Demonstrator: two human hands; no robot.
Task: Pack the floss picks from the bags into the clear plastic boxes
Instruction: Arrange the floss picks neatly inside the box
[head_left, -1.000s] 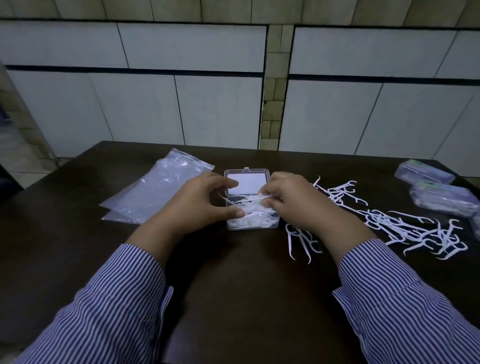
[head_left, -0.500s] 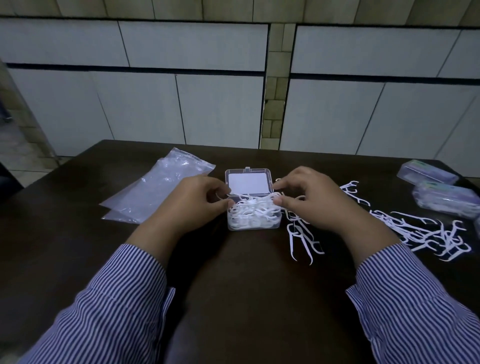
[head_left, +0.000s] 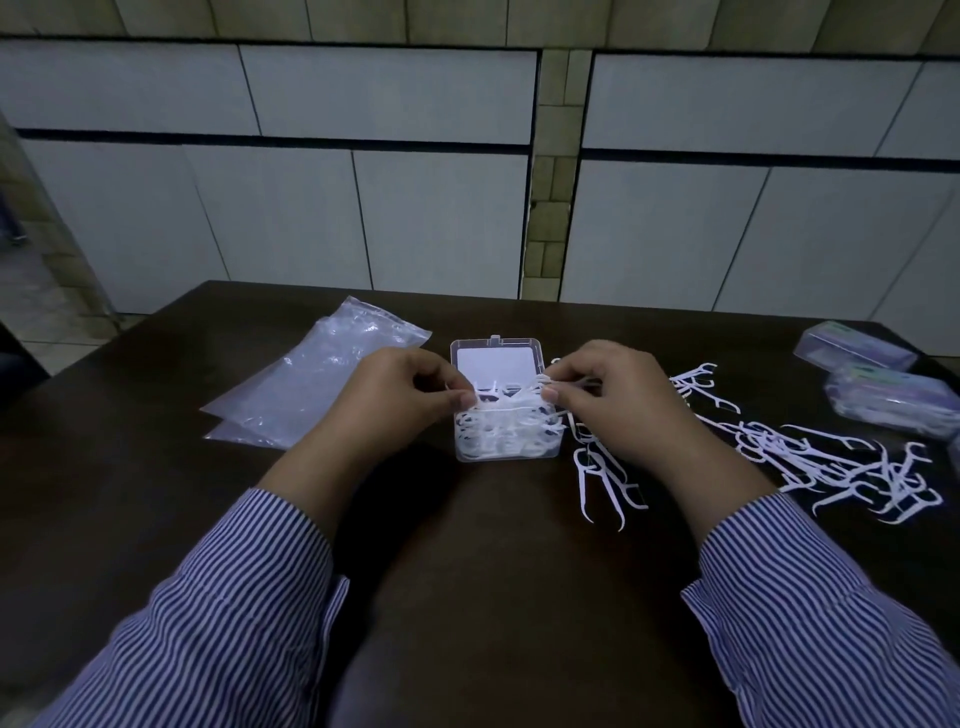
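Note:
A clear plastic box (head_left: 508, 453) stands open at the middle of the dark table (head_left: 493, 571), its lid (head_left: 496, 358) tipped back, heaped with white floss picks (head_left: 506, 415). My left hand (head_left: 400, 400) pinches the picks at the box's left rim. My right hand (head_left: 608, 395) pinches the same bunch at the right rim. Loose floss picks (head_left: 841, 462) lie scattered to the right, and a few (head_left: 605, 483) lie just beside the box.
Empty clear plastic bags (head_left: 317, 384) lie flat at the left of the box. Two closed filled boxes (head_left: 893, 397) sit at the table's far right edge. A white panelled wall stands behind the table.
My right hand moved off the top of the box to its right rim. Both hands now pinch the picks at the box's two sides; the pile stands higher.

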